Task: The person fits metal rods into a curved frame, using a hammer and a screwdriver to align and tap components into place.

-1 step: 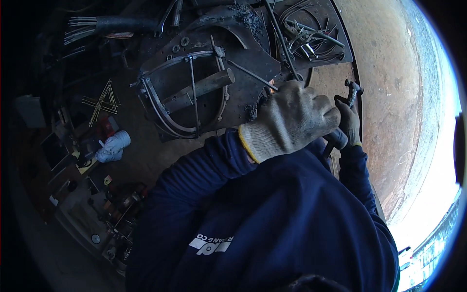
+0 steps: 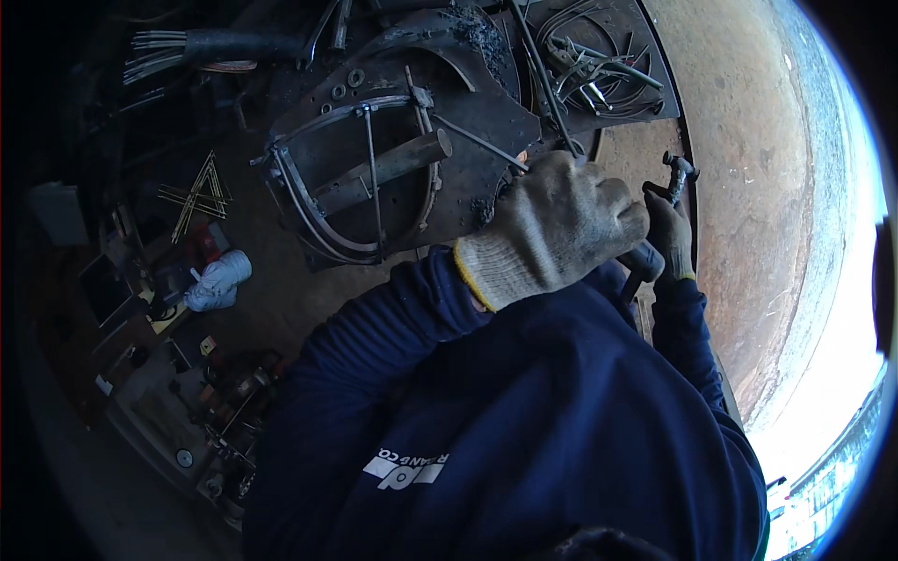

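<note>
Item: welding bench (image 2: 486,93) of dark steel plate, seen from above, no shift visible against the picture taken at the same instant, so the work holds at the same stage. Left hand (image 2: 552,229), in a pale knitted glove with a yellow cuff edge, grip clenched about the near end of a thin rod (image 2: 472,140) that runs to the wire frame (image 2: 360,182). The frame lies flat on the bench, with a round bar (image 2: 393,161) across it. Right hand (image 2: 671,234), dark-gloved, grip closed on a dark tool (image 2: 679,170), its head raised just past the bench edge; the kind of tool cannot be told. Also present: bent wire pieces (image 2: 594,65) heaped at the far right of the bench; washers (image 2: 348,82) near the frame; a bundle of rods (image 2: 164,47) far left. Packages and labels: a small red box (image 2: 201,245) and a white bundled glove (image 2: 220,280) on the cluttered floor at left; white lettered mark (image 2: 407,467) on the navy sleeve, lower centre. Other small boxes at lower left are too dim to tell.
</note>
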{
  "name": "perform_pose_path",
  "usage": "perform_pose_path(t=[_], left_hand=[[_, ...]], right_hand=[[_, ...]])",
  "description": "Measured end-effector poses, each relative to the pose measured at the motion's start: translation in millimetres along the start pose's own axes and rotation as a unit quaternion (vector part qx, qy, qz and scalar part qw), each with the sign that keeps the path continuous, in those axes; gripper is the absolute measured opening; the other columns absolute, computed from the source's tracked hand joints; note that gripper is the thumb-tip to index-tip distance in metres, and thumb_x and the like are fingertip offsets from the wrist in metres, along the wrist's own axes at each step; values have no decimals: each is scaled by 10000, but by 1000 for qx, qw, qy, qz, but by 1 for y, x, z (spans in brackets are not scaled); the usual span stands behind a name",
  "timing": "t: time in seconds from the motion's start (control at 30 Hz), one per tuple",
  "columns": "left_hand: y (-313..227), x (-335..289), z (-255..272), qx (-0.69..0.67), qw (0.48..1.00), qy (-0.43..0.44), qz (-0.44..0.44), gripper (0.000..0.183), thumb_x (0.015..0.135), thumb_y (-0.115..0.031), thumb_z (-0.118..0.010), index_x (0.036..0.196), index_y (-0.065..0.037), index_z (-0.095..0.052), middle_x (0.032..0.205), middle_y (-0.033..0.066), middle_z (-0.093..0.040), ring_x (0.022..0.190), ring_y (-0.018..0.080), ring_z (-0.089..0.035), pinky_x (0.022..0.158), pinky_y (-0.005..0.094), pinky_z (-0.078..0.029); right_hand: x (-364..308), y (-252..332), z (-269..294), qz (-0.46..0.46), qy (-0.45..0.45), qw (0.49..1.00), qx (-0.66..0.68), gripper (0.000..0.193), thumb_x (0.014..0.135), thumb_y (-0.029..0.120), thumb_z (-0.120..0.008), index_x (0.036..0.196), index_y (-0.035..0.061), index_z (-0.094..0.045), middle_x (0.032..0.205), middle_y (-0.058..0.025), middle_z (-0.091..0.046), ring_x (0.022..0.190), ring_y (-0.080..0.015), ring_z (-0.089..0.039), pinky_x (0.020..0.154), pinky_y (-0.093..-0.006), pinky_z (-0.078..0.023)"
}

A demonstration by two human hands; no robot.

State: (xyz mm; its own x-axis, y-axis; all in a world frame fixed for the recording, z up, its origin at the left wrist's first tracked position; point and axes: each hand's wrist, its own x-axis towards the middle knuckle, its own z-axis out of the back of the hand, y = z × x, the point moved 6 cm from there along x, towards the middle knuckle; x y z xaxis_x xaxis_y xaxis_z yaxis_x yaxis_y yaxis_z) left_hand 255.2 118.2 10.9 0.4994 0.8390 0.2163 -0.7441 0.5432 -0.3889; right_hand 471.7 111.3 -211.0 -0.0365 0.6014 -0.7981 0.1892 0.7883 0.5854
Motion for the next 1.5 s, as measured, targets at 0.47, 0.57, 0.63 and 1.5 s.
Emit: perform_pose_path(t=[0.47, 0.57, 0.63, 1.5], left_hand=[[44, -4, -14, -14, 998, 42, 33, 435, 673, -255, -880, 1040, -169, -663, 877, 45, -676, 846, 260, -723, 753, 416, -585], [45, -7, -21, -11, 997, 65, 31, 456, 671, -262, -882, 1060, -175, -663, 900, 47, -676, 880, 257, -723, 793, 424, -584], [42, -6, -23, -16, 997, 74, 34, 463, 669, -272, -885, 1065, -178, -666, 912, 50, -678, 892, 253, -723, 809, 429, -585], [55, -3, -58, 95, 986, 123, 59, 321, 809, -287, -800, 1081, -175, -672, 946, 57, -683, 913, 282, -737, 769, 439, -619]], right_hand=[[-32, -6, -22, 15, -6, 997, -69, 346, 962, 198, -654, 1255, 17, -614, 742, -14, -545, 537, -115, -527, 454, -286, -442], [-35, -9, -18, 5, -24, 998, -64, 347, 960, 200, -656, 1254, 19, -615, 732, -12, -536, 533, -116, -522, 452, -285, -435], [-32, -13, -11, 2, -26, 998, -63, 347, 963, 202, -657, 1256, 21, -616, 734, -12, -538, 536, -117, -526, 452, -286, -433], [-135, 5, -21, 190, -69, 965, 167, 327, 1048, 284, -555, 1280, 55, -573, 676, 38, -425, 512, -109, -452, 465, -283, -393]])
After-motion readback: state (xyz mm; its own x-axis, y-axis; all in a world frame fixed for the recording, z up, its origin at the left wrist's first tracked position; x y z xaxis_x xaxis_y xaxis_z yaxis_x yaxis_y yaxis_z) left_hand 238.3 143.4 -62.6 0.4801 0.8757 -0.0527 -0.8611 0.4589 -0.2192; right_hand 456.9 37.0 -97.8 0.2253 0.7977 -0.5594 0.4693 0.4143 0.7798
